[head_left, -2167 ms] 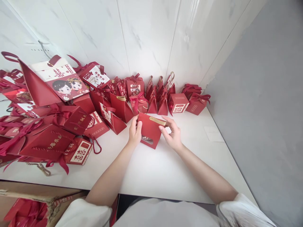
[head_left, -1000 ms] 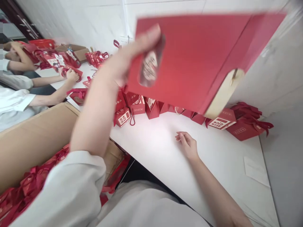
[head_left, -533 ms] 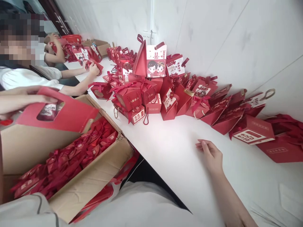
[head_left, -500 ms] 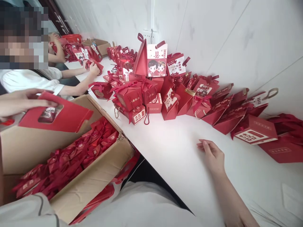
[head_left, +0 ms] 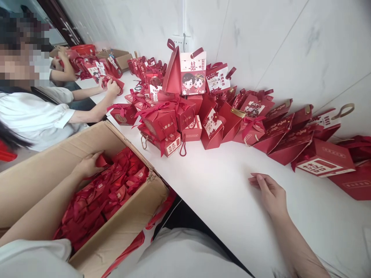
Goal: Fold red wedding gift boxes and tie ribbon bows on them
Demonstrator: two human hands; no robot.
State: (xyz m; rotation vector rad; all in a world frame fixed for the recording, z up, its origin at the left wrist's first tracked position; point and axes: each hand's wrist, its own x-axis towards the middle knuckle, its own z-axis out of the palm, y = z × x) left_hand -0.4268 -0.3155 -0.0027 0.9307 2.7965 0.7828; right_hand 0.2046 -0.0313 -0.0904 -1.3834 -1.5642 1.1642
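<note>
My left hand [head_left: 87,165] reaches down into an open cardboard box [head_left: 130,227] at my left. Its fingers lie spread on the heap of flat red ribbon-tied gift bags [head_left: 116,193] inside, and nothing is clearly gripped. My right hand [head_left: 269,193] rests on the white table [head_left: 220,185] with its fingers loosely stretched out and nothing in it. The red window box I held earlier is not in view.
A long pile of assembled red gift boxes [head_left: 162,123] runs along the wall, topped by a tall bag with a cartoon couple [head_left: 193,73]. A red box with a white label [head_left: 324,162] lies at the right. Other people [head_left: 34,116] handle red boxes further along the table.
My left hand carried the red window box up and left over the cardboard box, no longer holds it, and now lies on the red bags inside. My right hand stayed on the table.
</note>
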